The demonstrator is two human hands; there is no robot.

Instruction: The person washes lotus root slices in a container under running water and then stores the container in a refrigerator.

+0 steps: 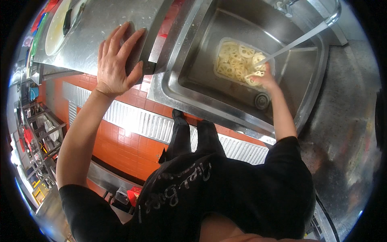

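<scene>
White lettering (173, 198) on your black shirt (250, 181). Lotus root slices (234, 60): in tub (216, 69) inside sink (197, 76), touching your right hand (266, 77); grip unclear. Your left hand (114, 66): open, fingers spread on counter (90, 34).

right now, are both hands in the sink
No, only the right hand is in the sink, at the lotus root slices; the left hand is at the steel table beside it.
</scene>
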